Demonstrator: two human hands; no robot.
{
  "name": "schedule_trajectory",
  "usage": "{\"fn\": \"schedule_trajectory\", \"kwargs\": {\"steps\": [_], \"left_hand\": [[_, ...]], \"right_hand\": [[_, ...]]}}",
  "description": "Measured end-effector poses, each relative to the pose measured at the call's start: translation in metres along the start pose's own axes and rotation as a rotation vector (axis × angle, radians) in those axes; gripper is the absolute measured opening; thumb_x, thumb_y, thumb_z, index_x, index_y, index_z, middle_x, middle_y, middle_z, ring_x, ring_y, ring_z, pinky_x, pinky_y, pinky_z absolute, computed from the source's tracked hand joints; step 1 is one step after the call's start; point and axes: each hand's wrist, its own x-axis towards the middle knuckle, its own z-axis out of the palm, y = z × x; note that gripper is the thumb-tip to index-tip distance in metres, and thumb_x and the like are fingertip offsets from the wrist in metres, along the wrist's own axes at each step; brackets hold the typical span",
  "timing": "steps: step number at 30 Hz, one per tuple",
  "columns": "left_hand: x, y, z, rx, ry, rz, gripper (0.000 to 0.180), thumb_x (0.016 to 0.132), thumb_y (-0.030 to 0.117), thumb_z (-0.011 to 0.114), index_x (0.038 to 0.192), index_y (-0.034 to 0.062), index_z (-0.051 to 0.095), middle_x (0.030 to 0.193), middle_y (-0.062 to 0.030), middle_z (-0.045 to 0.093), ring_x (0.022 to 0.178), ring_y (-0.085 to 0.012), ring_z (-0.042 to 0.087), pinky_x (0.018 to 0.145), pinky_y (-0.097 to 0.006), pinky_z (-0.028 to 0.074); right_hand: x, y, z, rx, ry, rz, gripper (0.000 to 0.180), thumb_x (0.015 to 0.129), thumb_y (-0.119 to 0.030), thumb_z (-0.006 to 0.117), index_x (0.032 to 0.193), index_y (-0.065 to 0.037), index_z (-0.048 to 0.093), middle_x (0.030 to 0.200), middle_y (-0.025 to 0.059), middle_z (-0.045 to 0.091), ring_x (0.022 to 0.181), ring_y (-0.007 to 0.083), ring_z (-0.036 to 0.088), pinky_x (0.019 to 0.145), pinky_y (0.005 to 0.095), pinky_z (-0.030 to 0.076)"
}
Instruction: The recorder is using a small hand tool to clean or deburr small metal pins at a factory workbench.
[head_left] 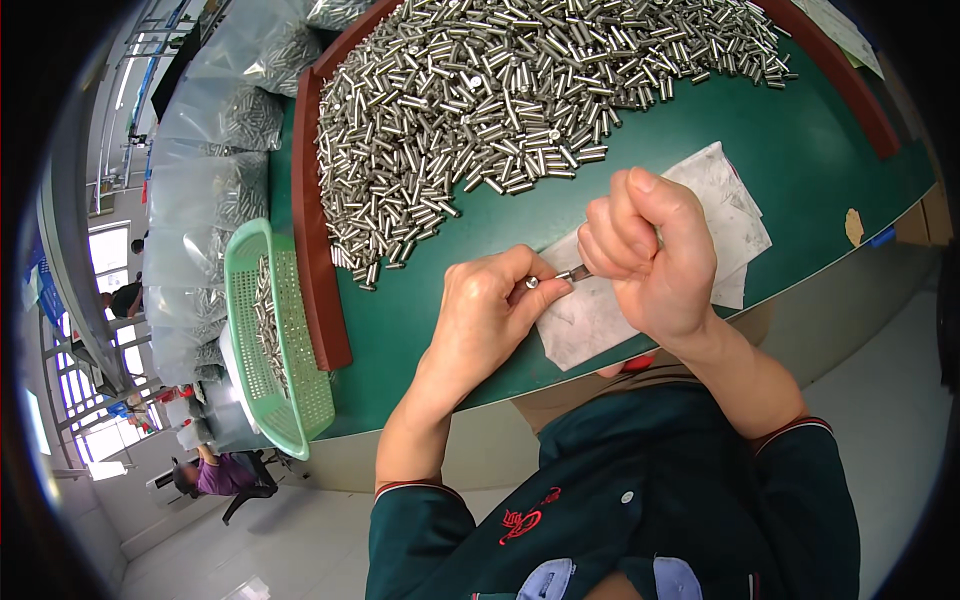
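Note:
My left hand [482, 312] is closed over the near part of the green table. Its thumb and fingers pinch a small metal pin [532, 283], whose round end shows between them. My right hand [655, 255] is curled into a fist around a slim metal tool [580, 272]. Only the tool's narrow tip shows, touching or nearly touching the left fingertips; its handle is hidden in the fist. Beneath both hands lie smudged white sheets [590, 325], of paper or cloth. Farther back spreads a large heap of shiny metal pins [480, 110].
Red-brown rails [318, 240] border the green table [400, 330] at left and right. Left of the rail stands a light-green basket [315, 405] with pins inside. Clear plastic bags [245, 115] of pins line the far left. Another person [225, 473] sits in the background.

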Motion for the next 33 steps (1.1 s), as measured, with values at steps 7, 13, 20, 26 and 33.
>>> {"fn": "schedule_trajectory", "kwargs": {"steps": [7, 13, 20, 26, 33], "left_hand": [[0.002, -0.002, 0.001, -0.02, -0.008, 0.016, 0.013, 0.068, 0.007, 0.068, 0.067, 0.0004, 0.056, 0.049, -0.0092, 0.049, 0.04, -0.0163, 0.044, 0.039, -0.028, 0.035], [0.002, -0.001, 0.0, -0.063, 0.011, 0.048, 0.013, 0.067, 0.006, 0.067, 0.066, -0.0003, 0.056, 0.05, -0.0106, 0.05, 0.041, -0.0206, 0.046, 0.041, -0.03, 0.036], [0.005, 0.001, -0.001, -0.046, 0.04, 0.135, 0.012, 0.068, 0.005, 0.066, 0.067, -0.0011, 0.055, 0.056, -0.0128, 0.054, 0.044, -0.0271, 0.049, 0.043, -0.032, 0.039], [0.001, 0.001, -0.003, -0.03, 0.023, 0.077, 0.014, 0.073, 0.01, 0.064, 0.07, -0.0008, 0.055, 0.051, -0.0099, 0.052, 0.043, -0.019, 0.05, 0.042, -0.029, 0.037], [0.005, -0.024, -0.024, -1.428, -0.264, -0.3, 0.024, 0.09, 0.027, 0.044, 0.08, 0.0063, 0.046, 0.055, 0.003, 0.033, 0.043, -0.0015, 0.02, 0.038, -0.016, 0.016]], "right_hand": [[0.002, -0.001, 0.007, -0.106, 0.008, 0.012, 0.038, 0.088, -0.021, 0.032, 0.052, -0.011, 0.027, 0.044, -0.0032, 0.023, 0.041, 0.006, 0.017, 0.039, 0.0229, 0.017], [0.0, 0.002, 0.021, -0.266, -0.019, -0.063, 0.028, 0.083, -0.011, 0.043, 0.057, -0.001, 0.036, 0.051, -0.0011, 0.032, 0.05, 0.0043, 0.027, 0.041, 0.0239, 0.024], [0.0, 0.004, 0.022, -0.36, -0.059, -0.088, 0.027, 0.081, -0.009, 0.044, 0.058, 0.001, 0.036, 0.051, 0.0014, 0.032, 0.05, 0.0051, 0.029, 0.042, 0.0259, 0.026], [0.001, 0.004, 0.014, -0.261, 0.024, -0.063, 0.031, 0.085, -0.013, 0.038, 0.056, -0.004, 0.032, 0.049, -0.004, 0.028, 0.047, 0.004, 0.023, 0.041, 0.0236, 0.021], [0.002, 0.001, 0.014, -0.13, 0.025, 0.007, 0.036, 0.088, -0.016, 0.036, 0.053, -0.009, 0.028, 0.045, -0.0043, 0.025, 0.04, 0.0043, 0.019, 0.038, 0.0219, 0.017]]}}
